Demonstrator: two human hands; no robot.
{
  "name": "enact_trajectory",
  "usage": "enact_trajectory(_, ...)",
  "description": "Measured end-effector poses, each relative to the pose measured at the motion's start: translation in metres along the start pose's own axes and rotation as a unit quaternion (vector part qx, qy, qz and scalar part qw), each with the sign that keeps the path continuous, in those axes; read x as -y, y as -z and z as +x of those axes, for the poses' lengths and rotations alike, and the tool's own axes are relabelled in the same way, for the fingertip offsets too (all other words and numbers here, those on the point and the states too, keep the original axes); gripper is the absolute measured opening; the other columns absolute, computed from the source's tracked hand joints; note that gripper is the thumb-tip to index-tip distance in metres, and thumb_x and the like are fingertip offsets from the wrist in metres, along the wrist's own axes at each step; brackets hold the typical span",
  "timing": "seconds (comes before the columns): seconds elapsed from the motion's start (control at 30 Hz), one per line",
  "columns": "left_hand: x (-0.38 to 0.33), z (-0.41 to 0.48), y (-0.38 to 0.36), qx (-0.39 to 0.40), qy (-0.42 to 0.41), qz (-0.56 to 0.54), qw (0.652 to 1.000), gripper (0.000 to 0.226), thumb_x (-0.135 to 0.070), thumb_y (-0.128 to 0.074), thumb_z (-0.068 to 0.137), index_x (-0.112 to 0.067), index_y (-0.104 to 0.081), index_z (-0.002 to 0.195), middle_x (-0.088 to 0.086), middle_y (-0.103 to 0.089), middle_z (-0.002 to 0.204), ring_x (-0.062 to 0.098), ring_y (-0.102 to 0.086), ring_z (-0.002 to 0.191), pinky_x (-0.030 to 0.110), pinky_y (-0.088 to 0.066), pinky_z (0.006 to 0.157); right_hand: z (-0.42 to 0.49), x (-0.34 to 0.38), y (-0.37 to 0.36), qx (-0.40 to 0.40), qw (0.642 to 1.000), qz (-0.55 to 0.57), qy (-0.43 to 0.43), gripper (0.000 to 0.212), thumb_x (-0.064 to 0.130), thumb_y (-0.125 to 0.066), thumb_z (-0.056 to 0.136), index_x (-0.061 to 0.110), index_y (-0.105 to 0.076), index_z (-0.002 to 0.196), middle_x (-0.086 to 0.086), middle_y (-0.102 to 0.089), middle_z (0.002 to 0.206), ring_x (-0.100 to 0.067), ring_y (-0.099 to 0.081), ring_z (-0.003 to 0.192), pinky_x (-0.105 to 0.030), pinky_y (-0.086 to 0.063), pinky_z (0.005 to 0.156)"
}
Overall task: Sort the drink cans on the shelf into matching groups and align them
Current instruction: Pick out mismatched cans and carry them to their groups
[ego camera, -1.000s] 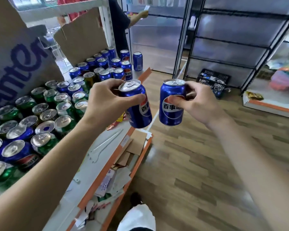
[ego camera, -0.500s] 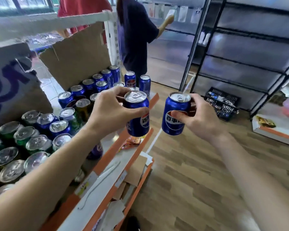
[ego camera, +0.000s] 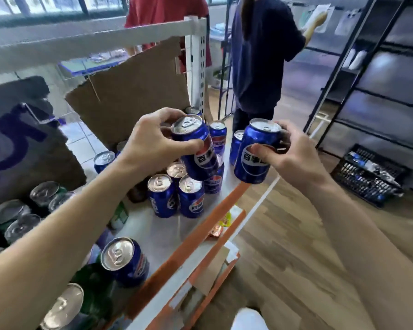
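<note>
My left hand (ego camera: 150, 144) grips a blue Pepsi can (ego camera: 196, 148), tilted, just above a cluster of blue cans (ego camera: 177, 196) standing on the white shelf (ego camera: 153, 229). My right hand (ego camera: 293, 156) holds a second blue Pepsi can (ego camera: 255, 153) by its top and side, over the shelf's orange front edge (ego camera: 200, 236). Two more blue cans (ego camera: 218, 136) stand further back near the shelf post. Green cans (ego camera: 14, 217) with silver tops crowd the left side. Another blue can (ego camera: 126, 260) stands near the front.
A torn cardboard sheet (ego camera: 129, 96) leans at the back of the shelf, another printed one (ego camera: 22, 144) at left. Two people (ego camera: 260, 55) stand behind the shelf. Black racks (ego camera: 379, 79) and a black crate (ego camera: 367, 175) are at right. Cardboard scraps (ego camera: 212, 270) lie on the lower shelf.
Both hands have carried their cans forward along the shelf toward the far blue cans. The left can now tilts above the blue cluster, and the view has shifted forward.
</note>
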State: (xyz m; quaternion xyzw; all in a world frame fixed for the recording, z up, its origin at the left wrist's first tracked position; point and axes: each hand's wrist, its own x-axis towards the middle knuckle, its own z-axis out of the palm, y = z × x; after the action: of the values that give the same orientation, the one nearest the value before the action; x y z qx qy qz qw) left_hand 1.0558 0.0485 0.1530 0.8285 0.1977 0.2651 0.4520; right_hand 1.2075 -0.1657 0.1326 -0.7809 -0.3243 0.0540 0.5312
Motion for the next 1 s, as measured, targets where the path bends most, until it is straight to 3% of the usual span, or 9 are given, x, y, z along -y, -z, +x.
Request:
enact_trajectory(0.2, 0.012, 0.061, -0.006, -0.084, 0.026, 0.031, 0.996, 0.063, -0.050, -0.084, 0.056, -0.030, -0.065, 0.113, -0.007, -0.069, 0.109, 0.009, -0.069, 0.097, 0.039, -0.058, 0.088, 0.102, -0.019, -0.015, 0.064, 0.996, 0.046, 0.052, 0.063, 0.023, -0.081, 0.081, 0.019, -0.045, 0.132, 0.001, -0.065, 0.114, -0.009, -0.065, 0.101, -0.021, -0.054, 0.084)
enact_trajectory(0.3, 0.015, 0.088, -0.011, -0.122, 0.054, 0.035, 0.990, 0.059, -0.048, -0.086, 0.057, -0.032, -0.065, 0.110, -0.002, -0.070, 0.104, 0.017, -0.071, 0.095, 0.048, -0.059, 0.083, 0.158, -0.026, -0.024, 0.120, 0.988, 0.058, 0.081, 0.070, 0.023, -0.082, 0.080, 0.014, -0.045, 0.138, 0.004, -0.066, 0.111, -0.001, -0.066, 0.096, -0.018, -0.053, 0.084)
enact_trajectory(0.37, 0.013, 0.104, -0.016, -0.134, 0.067, 0.053, 0.987, 0.057, -0.044, -0.085, 0.060, -0.029, -0.064, 0.111, -0.001, -0.070, 0.104, 0.015, -0.071, 0.093, 0.044, -0.060, 0.082, 0.192, -0.025, -0.030, 0.155, 0.981, 0.061, 0.101, 0.070, 0.022, -0.082, 0.080, 0.011, -0.046, 0.139, 0.011, -0.064, 0.108, 0.011, -0.063, 0.090, -0.010, -0.049, 0.079)
enact_trajectory(0.43, 0.013, 0.119, -0.020, -0.142, 0.080, 0.081, 0.983, 0.056, -0.040, -0.085, 0.064, -0.027, -0.062, 0.112, -0.001, -0.068, 0.105, 0.014, -0.070, 0.093, 0.040, -0.060, 0.084, 0.222, -0.026, -0.036, 0.180, 0.974, 0.062, 0.120, 0.068, 0.022, -0.083, 0.079, 0.010, -0.049, 0.136, 0.012, -0.065, 0.107, 0.012, -0.063, 0.091, -0.009, -0.049, 0.078)
enact_trajectory(0.57, 0.023, 0.140, -0.029, -0.165, 0.115, 0.129, 0.971, 0.061, -0.041, -0.086, 0.062, -0.027, -0.061, 0.115, -0.005, -0.067, 0.107, 0.011, -0.067, 0.096, 0.035, -0.057, 0.086, 0.268, -0.036, -0.051, 0.226, 0.961, 0.069, 0.146, 0.067, 0.029, -0.087, 0.070, 0.018, -0.053, 0.126, 0.004, -0.067, 0.111, -0.012, -0.066, 0.102, -0.029, -0.055, 0.090)
enact_trajectory(0.7, 0.038, 0.151, -0.044, -0.169, 0.132, 0.166, 0.962, 0.058, -0.033, -0.089, 0.064, -0.024, -0.061, 0.115, -0.008, -0.067, 0.104, 0.004, -0.064, 0.094, 0.021, -0.052, 0.085, 0.292, -0.048, -0.074, 0.280, 0.945, 0.073, 0.153, 0.076, 0.037, -0.087, 0.059, 0.019, -0.054, 0.125, 0.002, -0.068, 0.109, -0.013, -0.068, 0.097, -0.038, -0.058, 0.088)
enact_trajectory(0.8, 0.050, 0.154, -0.052, -0.155, 0.142, 0.197, 0.957, 0.056, -0.030, -0.090, 0.064, -0.023, -0.062, 0.113, -0.011, -0.067, 0.100, -0.004, -0.062, 0.090, 0.007, -0.046, 0.076, 0.301, -0.063, -0.092, 0.311, 0.935, 0.055, 0.162, 0.080, 0.045, -0.087, 0.055, 0.020, -0.054, 0.124, -0.001, -0.068, 0.113, -0.014, -0.068, 0.099, -0.039, -0.057, 0.089)
enact_trajectory(1.0, 0.070, 0.157, -0.064, -0.141, 0.179, 0.209, 0.951, 0.057, -0.028, -0.090, 0.062, -0.024, -0.063, 0.112, -0.012, -0.069, 0.098, -0.002, -0.064, 0.090, 0.013, -0.047, 0.077, 0.308, -0.083, -0.113, 0.346, 0.921, 0.032, 0.175, 0.068, 0.026, -0.090, 0.066, 0.018, -0.053, 0.122, 0.001, -0.065, 0.109, -0.011, -0.065, 0.098, -0.028, -0.055, 0.088)
